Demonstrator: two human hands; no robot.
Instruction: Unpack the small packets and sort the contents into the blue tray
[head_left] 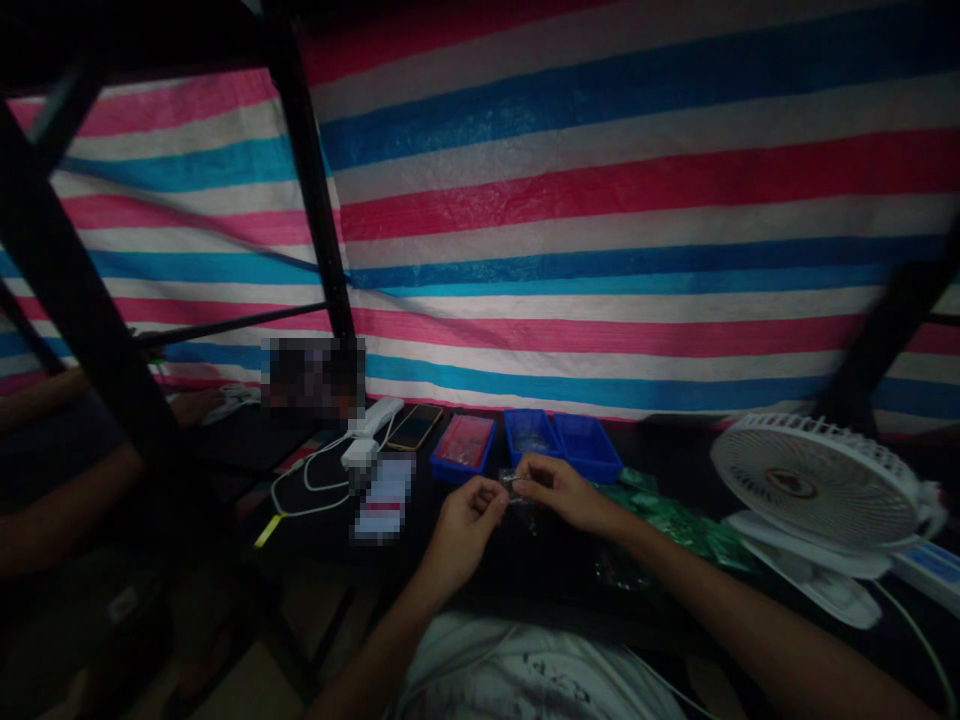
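Close together over the dark table, my left hand and my right hand meet at a small clear plastic bag. My right thumb and fingers pinch the bag. The fingertips of my left hand are closed at its left edge. What the bag contains is too small and dark to make out. Just behind my hands stand a blue tray with red packets, a blue tray with clear pieces and another blue tray. Green plastic packets lie in a heap beside my right forearm.
A white fan stands on the right. To the left are a phone, a white power strip, cables and a pixelated screen. Another person's arm shows beyond the black frame post. Striped sheeting hangs behind.
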